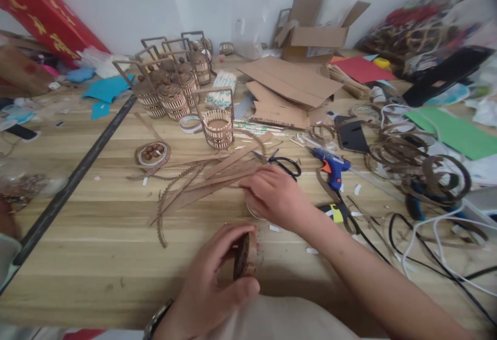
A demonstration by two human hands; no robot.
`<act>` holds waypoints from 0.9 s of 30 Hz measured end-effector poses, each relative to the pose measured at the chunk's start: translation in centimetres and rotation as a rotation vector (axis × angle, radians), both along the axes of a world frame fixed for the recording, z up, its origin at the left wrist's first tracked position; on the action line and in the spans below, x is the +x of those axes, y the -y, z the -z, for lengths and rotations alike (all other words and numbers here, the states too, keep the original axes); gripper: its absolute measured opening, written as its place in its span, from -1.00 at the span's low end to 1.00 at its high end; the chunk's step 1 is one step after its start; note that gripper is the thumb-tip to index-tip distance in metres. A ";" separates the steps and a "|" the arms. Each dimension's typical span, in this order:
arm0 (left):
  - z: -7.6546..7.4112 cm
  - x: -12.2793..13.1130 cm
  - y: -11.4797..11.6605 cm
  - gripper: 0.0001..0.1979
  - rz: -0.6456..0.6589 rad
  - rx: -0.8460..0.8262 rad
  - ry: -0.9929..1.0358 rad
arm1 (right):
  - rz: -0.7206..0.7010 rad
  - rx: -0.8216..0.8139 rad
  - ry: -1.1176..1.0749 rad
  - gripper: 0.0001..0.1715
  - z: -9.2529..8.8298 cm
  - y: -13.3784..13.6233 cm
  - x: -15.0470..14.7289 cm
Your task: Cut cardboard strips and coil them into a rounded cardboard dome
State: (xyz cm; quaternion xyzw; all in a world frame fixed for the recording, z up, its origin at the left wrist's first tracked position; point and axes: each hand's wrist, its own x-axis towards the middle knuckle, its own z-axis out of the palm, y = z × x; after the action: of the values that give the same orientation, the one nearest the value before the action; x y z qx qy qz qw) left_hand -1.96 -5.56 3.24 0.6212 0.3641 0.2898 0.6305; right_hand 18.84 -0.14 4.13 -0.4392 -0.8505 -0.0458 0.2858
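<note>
My left hand [212, 272], near the table's front edge, grips a round brown cardboard piece [248, 254] by its rim, thumb below and fingers above. The piece stands on edge, and its dark face is turned toward the palm. Farther forward, my right hand [274, 192] is closed in a pinch at the ends of brown cardboard strips [209, 187]; its fingertips partly hide what they hold. Below that hand a pale ring [253, 211] shows in part. Black-handled scissors [285, 165] lie just beyond my right hand.
Small lantern-like baskets [173, 97] stand at the back left, one basket [218, 129] nearer. A bowl of brown beads [153, 153] sits to the left. On the right lie a blue glue gun [330, 166], a phone [351, 134], coiled strips [411, 148] and tangled cables [411, 247].
</note>
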 end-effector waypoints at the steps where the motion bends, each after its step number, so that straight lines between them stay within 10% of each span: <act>1: 0.1 0.0 -0.2 -0.38 0.018 0.003 0.000 | 0.031 0.033 -0.068 -0.75 -0.9 1.0 0.8; 11: 0.3 1.7 -0.5 -0.58 0.071 -0.359 0.239 | 0.180 -0.196 -0.099 -0.49 -2.8 9.6 2.7; 27: -0.2 2.2 -0.2 -0.67 0.178 -0.331 0.111 | 0.029 -0.439 -0.444 -0.69 -1.6 10.5 0.1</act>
State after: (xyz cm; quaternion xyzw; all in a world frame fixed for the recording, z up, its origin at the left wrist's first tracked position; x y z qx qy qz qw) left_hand 0.27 -5.36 3.48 0.5218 0.3150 0.2027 0.7664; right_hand 18.93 -10.65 5.72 -0.5017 -0.7505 0.2321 0.3621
